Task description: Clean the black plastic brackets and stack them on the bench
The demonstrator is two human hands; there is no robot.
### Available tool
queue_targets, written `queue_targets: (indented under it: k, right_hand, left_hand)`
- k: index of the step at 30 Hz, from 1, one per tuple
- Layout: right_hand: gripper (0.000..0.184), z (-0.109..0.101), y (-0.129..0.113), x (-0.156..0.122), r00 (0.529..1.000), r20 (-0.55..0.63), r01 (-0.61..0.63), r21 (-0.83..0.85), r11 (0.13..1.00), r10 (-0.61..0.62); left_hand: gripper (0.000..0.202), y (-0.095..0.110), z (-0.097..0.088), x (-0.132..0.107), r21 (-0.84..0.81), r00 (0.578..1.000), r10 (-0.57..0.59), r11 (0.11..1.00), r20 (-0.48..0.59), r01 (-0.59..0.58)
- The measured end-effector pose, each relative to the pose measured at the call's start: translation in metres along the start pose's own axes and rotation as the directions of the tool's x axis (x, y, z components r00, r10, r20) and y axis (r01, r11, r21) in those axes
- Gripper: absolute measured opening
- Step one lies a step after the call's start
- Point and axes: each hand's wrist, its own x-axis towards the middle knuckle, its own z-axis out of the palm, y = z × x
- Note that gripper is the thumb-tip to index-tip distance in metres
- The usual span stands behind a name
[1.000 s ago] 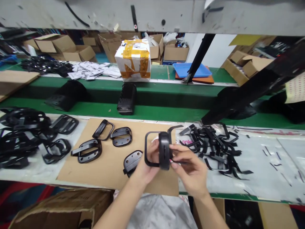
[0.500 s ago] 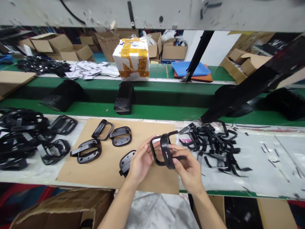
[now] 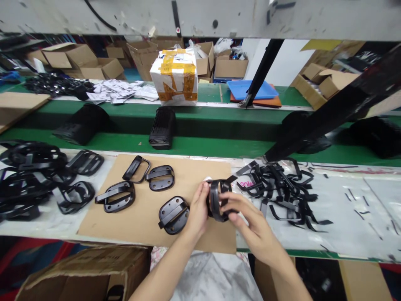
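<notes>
Between my hands, above the right part of the cardboard sheet (image 3: 140, 225), is a black oval plastic frame (image 3: 215, 200) with a strap across it. My left hand (image 3: 198, 209) grips its left side, thumb on the near face. My right hand (image 3: 247, 215) is at its right side with bent fingers reaching around the strap; whether they pinch it is unclear. A loose strap end sticks out to the upper right. To the left of my hands lies a similar strapped black frame (image 3: 174, 215), with several more farther left on the sheet, one of them a strapped frame (image 3: 115, 196).
A heap of black frames (image 3: 31, 179) fills the table's left side. Loose black straps (image 3: 288, 192) are piled at right. Beyond runs a green conveyor (image 3: 200, 144) carrying black housings (image 3: 162, 127). A slanted black post (image 3: 313, 121) rises at right; a grey beam crosses overhead.
The held frame has turned, so its strap faces me more. My left hand has shifted right, uncovering the frame on the sheet. My right fingers have loosened and moved around the strap.
</notes>
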Motion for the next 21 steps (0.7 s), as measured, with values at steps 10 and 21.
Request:
queue_targets:
  k: [10, 21]
  right_hand:
    - [0.035, -0.007, -0.011, -0.002, 0.968, -0.174, 0.169, -0.079, 0.983, -0.180]
    - [0.032, 0.019, 0.002, -0.007, 0.963, 0.116, 0.268, -0.294, 0.918, -0.244]
  left_hand:
    - [0.028, 0.007, -0.010, 0.007, -0.113, 0.997, -0.069, 0.991, -0.026, 0.066]
    - [0.032, 0.003, -0.019, 0.002, -0.055, 0.999, -0.053, 0.997, 0.004, 0.053]
